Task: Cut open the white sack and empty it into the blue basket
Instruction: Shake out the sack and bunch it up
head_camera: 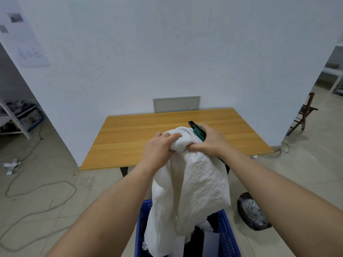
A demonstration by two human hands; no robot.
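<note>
Head view: the person stands at the near edge of a rectangular light-wood table (141, 138), both bare forearms stretched forward; the left hand (157, 147) is clenched on the bunched top of a limp white woven sack (202, 182), fingers curled over the fabric; the right hand (209, 140) grips the same bunched top from the other side and also holds a green and black cutting tool (197, 131), which points away toward the far edge of the table; whether its blade is out cannot be told. The sack hangs upside down from the two fists, its body draped downward and its lower open end reaching into a blue perforated plastic basket (227, 236) on the floor just before the table's near edge; dark and white items lie inside the basket under the sack's mouth, too hidden to identify. A black bag of pale shredded scraps (251, 210) sits on the floor just right of the basket; a grey cable (37, 190) loops across the floor at left.
</note>
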